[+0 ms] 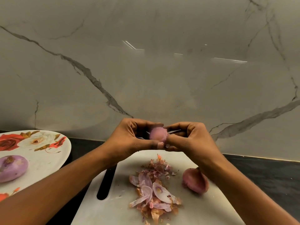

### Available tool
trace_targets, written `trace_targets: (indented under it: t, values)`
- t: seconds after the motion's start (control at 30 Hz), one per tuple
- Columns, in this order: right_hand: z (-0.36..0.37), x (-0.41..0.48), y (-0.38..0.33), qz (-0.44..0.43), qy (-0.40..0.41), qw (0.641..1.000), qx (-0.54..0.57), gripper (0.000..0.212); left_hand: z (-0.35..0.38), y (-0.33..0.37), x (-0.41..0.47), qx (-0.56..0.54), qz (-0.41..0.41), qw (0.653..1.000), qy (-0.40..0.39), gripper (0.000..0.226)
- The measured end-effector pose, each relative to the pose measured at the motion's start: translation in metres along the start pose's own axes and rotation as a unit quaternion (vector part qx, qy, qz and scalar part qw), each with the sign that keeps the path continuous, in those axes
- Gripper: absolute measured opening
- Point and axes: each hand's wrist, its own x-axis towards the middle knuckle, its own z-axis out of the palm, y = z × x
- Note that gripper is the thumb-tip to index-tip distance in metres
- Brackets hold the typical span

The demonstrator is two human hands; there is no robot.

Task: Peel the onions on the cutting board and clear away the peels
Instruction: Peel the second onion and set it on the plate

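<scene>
Presently, the left hand is curled round a small onion, held above the far edge of the white cutting board. The right hand pinches that onion's right end; the fingertips hide exactly what they grip. Mid-board lies a heap of peels — papery scraps and pale purple layers. Just right of it sits a second onion, skin on, partly behind the right forearm. The left forearm crosses the board's handle slot. Off-board left, a floral plate carries a peeled onion. The dark countertop meets a marble wall behind.
</scene>
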Motion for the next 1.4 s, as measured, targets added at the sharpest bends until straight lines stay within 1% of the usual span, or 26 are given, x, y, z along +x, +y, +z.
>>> trace_targets:
  t: [0.13,0.3,0.47,0.53,0.67,0.77,0.9,1.03,1.13,1.2,1.27,1.4]
  values:
    - [0.002,-0.004,0.000,-0.033,0.027,0.999,-0.023,0.024,0.002,0.001,-0.001,0.001,0.009,1.000,0.008,0.056]
    - [0.006,-0.005,-0.001,-0.033,0.036,0.999,-0.025,0.025,0.005,0.002,-0.002,-0.019,-0.004,1.000,0.012,0.054]
    - [0.006,-0.005,0.002,-0.051,0.067,0.995,-0.050,0.025,0.007,0.001,-0.004,-0.089,-0.030,0.996,-0.006,0.052]
    - [0.003,-0.003,0.001,-0.051,0.075,0.995,-0.038,0.024,0.007,0.003,-0.004,-0.119,-0.037,0.992,-0.013,0.053]
    - [-0.001,-0.002,-0.004,-0.033,0.035,0.999,0.002,0.022,0.001,0.005,-0.003,-0.160,-0.062,0.985,-0.028,0.049]
    - [-0.004,0.000,-0.003,-0.020,0.032,0.999,0.008,0.025,0.000,0.003,-0.001,-0.200,-0.084,0.975,-0.043,0.050]
    - [-0.007,0.004,0.000,-0.030,0.047,0.998,-0.041,0.026,-0.001,0.000,0.000,-0.231,-0.110,0.966,-0.041,0.056]
    - [-0.009,0.005,0.003,-0.035,0.042,0.996,-0.076,0.021,-0.002,-0.004,0.000,-0.264,-0.115,0.956,-0.053,0.052]
    - [-0.013,0.007,0.008,-0.021,0.039,0.992,-0.118,0.017,-0.006,0.000,0.002,-0.300,-0.091,0.948,-0.045,0.047]
    - [-0.014,0.007,0.007,-0.004,0.020,0.995,-0.097,0.016,-0.012,0.004,0.003,-0.310,-0.073,0.947,-0.033,0.045]
    - [-0.014,0.005,0.002,0.009,-0.017,0.998,-0.063,0.016,-0.016,0.006,0.003,-0.297,-0.063,0.952,-0.033,0.044]
    - [-0.012,0.000,-0.003,0.029,-0.076,0.996,-0.041,0.013,-0.008,0.001,0.000,-0.251,-0.079,0.964,-0.046,0.042]
